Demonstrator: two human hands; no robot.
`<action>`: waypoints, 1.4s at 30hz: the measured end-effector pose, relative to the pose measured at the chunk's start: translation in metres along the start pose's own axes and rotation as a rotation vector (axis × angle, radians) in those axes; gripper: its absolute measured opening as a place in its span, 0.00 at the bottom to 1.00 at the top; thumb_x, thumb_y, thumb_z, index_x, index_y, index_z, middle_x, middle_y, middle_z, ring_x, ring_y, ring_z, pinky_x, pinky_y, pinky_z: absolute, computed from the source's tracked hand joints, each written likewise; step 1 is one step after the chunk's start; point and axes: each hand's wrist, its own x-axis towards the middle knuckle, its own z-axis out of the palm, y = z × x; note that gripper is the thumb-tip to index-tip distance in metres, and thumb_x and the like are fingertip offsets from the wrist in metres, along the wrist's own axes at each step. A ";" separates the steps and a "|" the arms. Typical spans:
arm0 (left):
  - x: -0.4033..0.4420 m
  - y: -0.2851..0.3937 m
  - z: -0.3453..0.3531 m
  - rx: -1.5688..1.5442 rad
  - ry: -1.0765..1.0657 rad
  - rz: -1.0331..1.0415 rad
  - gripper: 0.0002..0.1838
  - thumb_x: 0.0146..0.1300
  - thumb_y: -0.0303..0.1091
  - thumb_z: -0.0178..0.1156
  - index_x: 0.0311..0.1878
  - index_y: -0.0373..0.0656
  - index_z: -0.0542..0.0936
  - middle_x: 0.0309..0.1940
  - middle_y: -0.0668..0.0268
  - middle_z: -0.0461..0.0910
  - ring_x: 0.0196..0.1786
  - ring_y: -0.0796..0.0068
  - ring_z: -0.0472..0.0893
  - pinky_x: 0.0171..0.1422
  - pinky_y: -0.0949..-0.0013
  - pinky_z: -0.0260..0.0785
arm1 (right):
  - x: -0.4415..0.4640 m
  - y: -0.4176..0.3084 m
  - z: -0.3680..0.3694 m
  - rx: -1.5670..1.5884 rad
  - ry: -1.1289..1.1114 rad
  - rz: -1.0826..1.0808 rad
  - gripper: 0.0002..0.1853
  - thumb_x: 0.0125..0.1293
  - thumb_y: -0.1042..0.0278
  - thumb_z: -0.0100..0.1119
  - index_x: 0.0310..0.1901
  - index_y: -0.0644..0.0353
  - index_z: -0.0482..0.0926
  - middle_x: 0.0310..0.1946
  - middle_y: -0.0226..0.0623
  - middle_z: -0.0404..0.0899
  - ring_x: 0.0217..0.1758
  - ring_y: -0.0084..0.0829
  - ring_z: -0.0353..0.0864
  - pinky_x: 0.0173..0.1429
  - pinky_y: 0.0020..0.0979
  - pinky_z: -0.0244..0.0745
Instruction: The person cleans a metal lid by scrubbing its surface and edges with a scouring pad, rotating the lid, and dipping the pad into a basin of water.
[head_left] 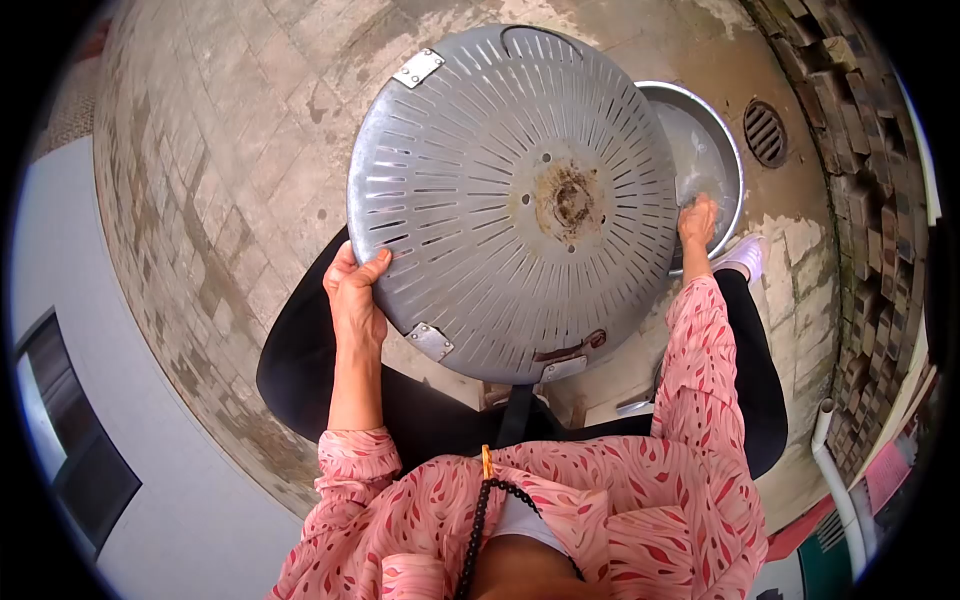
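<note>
A large round grey metal steamer tray (470, 220) with radial slots leans in front of my body, over my knees. Rusty brown stains mark its centre, and riveted metal plates sit at its rim. My left hand (357, 285) grips the tray's left edge, thumb on the slotted face and fingers behind. To the right stands a metal basin (738, 165) with water in it, partly hidden by the tray. My right hand (698, 222) reaches into the basin beside the tray's right edge, its fingers curled at the water; whatever they hold is hidden.
A round floor drain (765, 133) lies right of the basin, in front of a stack of bricks or tiles (860, 190). Paving (220, 150) spreads to the left. A white pipe (842, 480) runs at lower right. My shoe (745, 257) is close to the basin.
</note>
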 end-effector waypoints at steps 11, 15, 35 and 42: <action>0.003 -0.010 0.007 0.038 -0.033 0.033 0.09 0.61 0.23 0.60 0.44 0.34 0.78 0.37 0.62 0.83 0.36 0.75 0.81 0.46 0.71 0.73 | -0.074 -0.202 -0.086 0.603 0.104 -0.486 0.08 0.59 0.71 0.59 0.40 0.58 0.76 0.39 0.42 0.73 0.38 0.46 0.79 0.38 0.43 0.75; 0.002 -0.016 0.004 0.043 -0.023 0.062 0.08 0.62 0.23 0.59 0.45 0.34 0.78 0.37 0.62 0.83 0.36 0.75 0.81 0.45 0.71 0.74 | -0.165 -0.289 -0.120 0.885 -0.019 -0.945 0.04 0.58 0.74 0.54 0.34 0.54 0.76 0.34 0.32 0.72 0.37 0.32 0.77 0.41 0.38 0.73; 0.009 -0.023 -0.002 0.072 0.059 0.012 0.06 0.63 0.25 0.59 0.43 0.35 0.79 0.36 0.64 0.82 0.35 0.76 0.80 0.45 0.72 0.71 | -0.100 -0.186 -0.085 0.860 -0.049 -0.848 0.17 0.57 0.85 0.47 0.44 0.58 0.79 0.52 0.38 0.79 0.58 0.39 0.76 0.63 0.36 0.71; 0.015 -0.027 -0.006 0.090 0.033 0.005 0.08 0.63 0.25 0.58 0.45 0.35 0.79 0.38 0.63 0.82 0.36 0.75 0.80 0.47 0.73 0.72 | 0.008 -0.015 0.001 0.470 0.249 0.190 0.13 0.57 0.77 0.52 0.42 0.59 0.82 0.41 0.43 0.82 0.45 0.37 0.81 0.52 0.30 0.73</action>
